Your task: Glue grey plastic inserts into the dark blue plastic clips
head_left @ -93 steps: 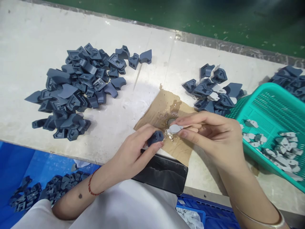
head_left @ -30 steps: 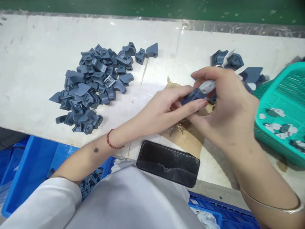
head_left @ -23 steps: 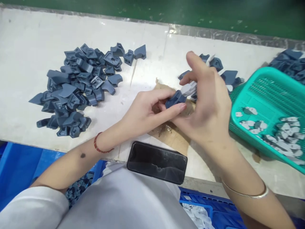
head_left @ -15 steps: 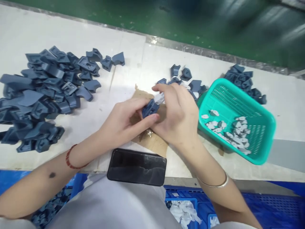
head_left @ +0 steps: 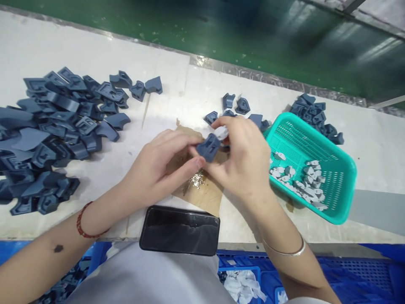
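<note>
Between my two hands is a dark blue plastic part (head_left: 208,147) with a slot in its face. My left hand (head_left: 167,162) is closed on its left side, thumb and fingers pinching it. A small light grey piece (head_left: 221,133) sits at the part's upper right, pinched by the fingers of my right hand (head_left: 247,156). Whether the grey piece is seated in the blue part or only touching it I cannot tell. Below the hands, small shiny metal pieces (head_left: 198,179) lie on a brown sheet (head_left: 209,196).
A heap of blue parts (head_left: 63,109) covers the table's left. A green basket (head_left: 349,169) with grey pieces stands right; more blue parts (head_left: 310,112) lie behind it. A black phone (head_left: 179,231) rests at the near edge. Blue bins (head_left: 257,274) are below the table.
The blue part has turned so its slotted face shows, and the grey piece has tilted beside it. Both hands keep their hold. The whole view has shifted slightly.
</note>
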Available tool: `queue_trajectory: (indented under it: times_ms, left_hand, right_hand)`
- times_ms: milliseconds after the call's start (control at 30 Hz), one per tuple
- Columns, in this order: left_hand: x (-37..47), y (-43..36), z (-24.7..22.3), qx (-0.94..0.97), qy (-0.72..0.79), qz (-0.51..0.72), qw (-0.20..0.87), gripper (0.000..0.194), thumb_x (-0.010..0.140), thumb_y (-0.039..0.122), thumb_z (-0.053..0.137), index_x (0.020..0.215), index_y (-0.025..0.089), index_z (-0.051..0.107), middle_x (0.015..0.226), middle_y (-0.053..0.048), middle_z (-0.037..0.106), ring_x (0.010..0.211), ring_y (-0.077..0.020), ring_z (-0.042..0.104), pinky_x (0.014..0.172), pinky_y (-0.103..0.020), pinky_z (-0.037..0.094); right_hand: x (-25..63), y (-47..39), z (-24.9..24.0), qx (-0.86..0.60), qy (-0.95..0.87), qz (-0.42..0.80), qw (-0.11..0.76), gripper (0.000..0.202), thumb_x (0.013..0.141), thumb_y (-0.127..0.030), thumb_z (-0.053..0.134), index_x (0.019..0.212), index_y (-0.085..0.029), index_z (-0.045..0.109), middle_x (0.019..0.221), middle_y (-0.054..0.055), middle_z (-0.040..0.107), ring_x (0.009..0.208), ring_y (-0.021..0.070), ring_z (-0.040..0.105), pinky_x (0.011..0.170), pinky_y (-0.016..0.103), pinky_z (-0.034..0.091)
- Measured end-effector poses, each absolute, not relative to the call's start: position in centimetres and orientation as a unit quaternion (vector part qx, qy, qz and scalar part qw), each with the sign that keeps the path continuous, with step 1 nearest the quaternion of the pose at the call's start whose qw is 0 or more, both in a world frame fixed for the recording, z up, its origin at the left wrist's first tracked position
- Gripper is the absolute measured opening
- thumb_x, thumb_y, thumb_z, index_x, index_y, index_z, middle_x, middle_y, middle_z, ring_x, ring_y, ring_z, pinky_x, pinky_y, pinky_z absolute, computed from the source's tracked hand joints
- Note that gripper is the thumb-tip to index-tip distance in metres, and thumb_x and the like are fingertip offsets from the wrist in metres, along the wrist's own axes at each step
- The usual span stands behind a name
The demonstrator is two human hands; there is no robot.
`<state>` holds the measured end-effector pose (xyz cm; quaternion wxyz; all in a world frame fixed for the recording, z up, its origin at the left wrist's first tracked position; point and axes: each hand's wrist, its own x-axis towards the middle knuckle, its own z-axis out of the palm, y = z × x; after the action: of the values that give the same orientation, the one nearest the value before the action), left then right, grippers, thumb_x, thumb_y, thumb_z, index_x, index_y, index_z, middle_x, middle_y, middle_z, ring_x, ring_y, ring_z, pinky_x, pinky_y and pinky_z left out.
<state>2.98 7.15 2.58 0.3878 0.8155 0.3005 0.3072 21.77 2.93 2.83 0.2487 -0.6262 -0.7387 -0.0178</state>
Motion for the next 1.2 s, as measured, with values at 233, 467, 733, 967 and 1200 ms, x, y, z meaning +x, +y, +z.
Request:
queue_trajectory:
  times_ms: [233, 467, 733, 967, 1200]
  left_hand:
    - [0.7, 9.9, 2.5, 0.811, 0.464, 0.327, 0.139, 0.021, 0.102, 0.033, 0.055, 0.119, 0.026, 0.065, 0.136, -0.01, 0.065, 0.133, -0.0343, 0.054, 0.122, -0.06, 0.033]
    - [-1.4, 12.0, 1.4, 0.778, 0.563, 0.238, 0.148, 0.055, 0.094, 0.04, 0.062, 0.147, 0.03, 0.054, 0.161, -0.006, 0.046, 0.156, -0.0504, 0.019, 0.127, -0.073, 0.011]
    - [-0.4, 12.5, 1.3, 0.802, 0.571, 0.151, 0.09, 0.054, 0.098, 0.033, 0.05, 0.152, 0.025, 0.049, 0.173, -0.012, 0.033, 0.161, -0.0498, 0.017, 0.124, -0.078, 0.014]
    - [-0.1, 12.4, 0.7, 0.807, 0.555, 0.184, 0.083, 0.025, 0.098, 0.028, 0.051, 0.117, 0.022, 0.067, 0.145, -0.016, 0.062, 0.155, -0.0461, 0.035, 0.126, -0.075, 0.015]
    - [1.1, 12.6, 0.3, 0.847, 0.504, 0.153, 0.074, 0.056, 0.098, 0.027, 0.051, 0.152, 0.015, 0.046, 0.17, -0.019, 0.035, 0.161, -0.0429, 0.023, 0.128, -0.066, 0.023]
  right_hand:
    - [24.4, 3.7, 3.4, -0.719, -0.67, -0.052, 0.176, 0.053, 0.097, -0.056, 0.058, 0.134, -0.017, 0.058, 0.117, 0.019, 0.066, 0.112, 0.0409, 0.058, 0.098, 0.058, 0.046]
    - [25.9, 3.5, 1.4, -0.71, -0.689, -0.021, 0.141, 0.081, 0.098, -0.052, 0.054, 0.162, -0.009, 0.03, 0.138, 0.025, 0.056, 0.128, 0.0469, 0.047, 0.103, 0.065, 0.042]
    - [27.3, 4.0, 3.6, -0.72, -0.662, -0.015, 0.21, 0.067, 0.095, -0.066, 0.054, 0.141, -0.018, 0.06, 0.132, 0.021, 0.065, 0.127, 0.0423, 0.054, 0.109, 0.058, 0.041]
    - [35.3, 2.1, 6.0, -0.853, -0.506, 0.029, 0.129, 0.035, 0.091, -0.056, 0.061, 0.066, -0.033, 0.066, 0.067, 0.008, 0.072, 0.052, 0.0249, 0.061, 0.047, 0.041, 0.04]
    - [39.4, 1.0, 4.1, -0.854, -0.471, 0.218, -0.028, 0.039, 0.064, -0.061, 0.074, 0.091, -0.032, 0.078, 0.091, 0.007, 0.08, 0.069, 0.0309, 0.073, 0.055, 0.042, 0.054]
